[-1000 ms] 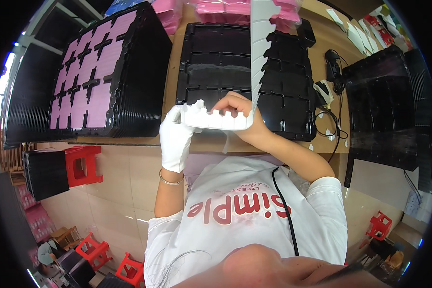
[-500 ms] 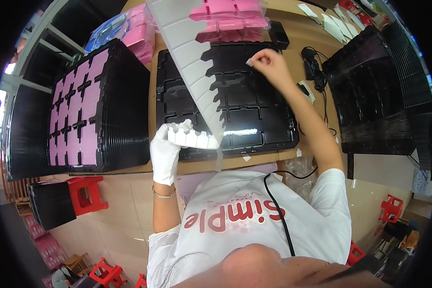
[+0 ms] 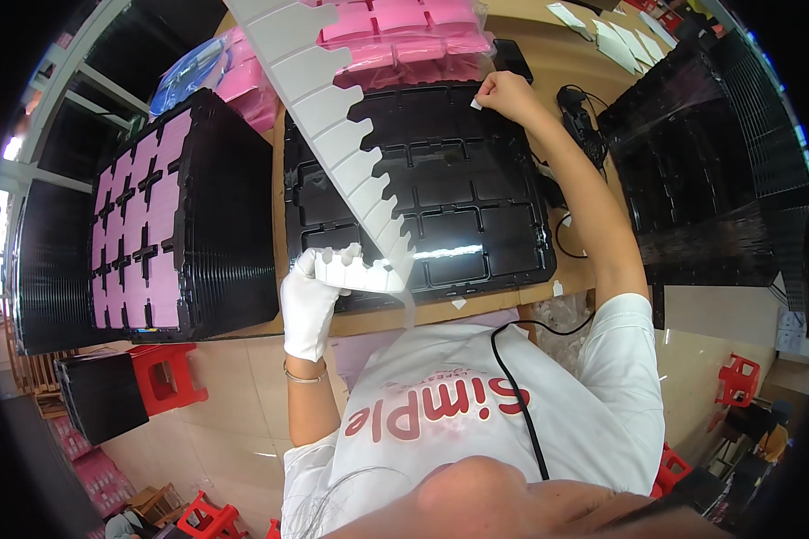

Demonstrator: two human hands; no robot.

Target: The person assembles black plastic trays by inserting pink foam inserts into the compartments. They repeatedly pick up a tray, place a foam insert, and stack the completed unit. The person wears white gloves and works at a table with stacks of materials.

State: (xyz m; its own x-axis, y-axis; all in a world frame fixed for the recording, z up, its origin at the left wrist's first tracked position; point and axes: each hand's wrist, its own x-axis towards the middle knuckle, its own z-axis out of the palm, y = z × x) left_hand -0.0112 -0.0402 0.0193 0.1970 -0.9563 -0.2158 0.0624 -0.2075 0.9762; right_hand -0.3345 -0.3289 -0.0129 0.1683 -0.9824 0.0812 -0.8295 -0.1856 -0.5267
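Observation:
My left hand (image 3: 307,310), in a white glove, is closed on a long strip of white labels (image 3: 328,148) with a jagged edge. Its lower end curls round at my fingers, and the rest stretches away past the far edge of view. Bare and pinched, my right hand (image 3: 510,96) has a small white sticker (image 3: 476,104) at the fingertips. That hand is over the far right corner of a black plastic tray (image 3: 440,193) divided into rectangular compartments. I cannot tell whether the sticker touches the tray.
On the left rises a stack of black trays (image 3: 229,216) with pink sheets on its side. Wrapped black trays (image 3: 692,171) stand at the right. Bagged pink pieces (image 3: 404,40) lie beyond the tray. A black adapter with cables (image 3: 580,112) and white paper pieces (image 3: 622,45) are at the far right.
My right hand has moved farther away toward the tray's far right corner with the sticker. The label strip has shifted left at its far end. My left hand still grips it.

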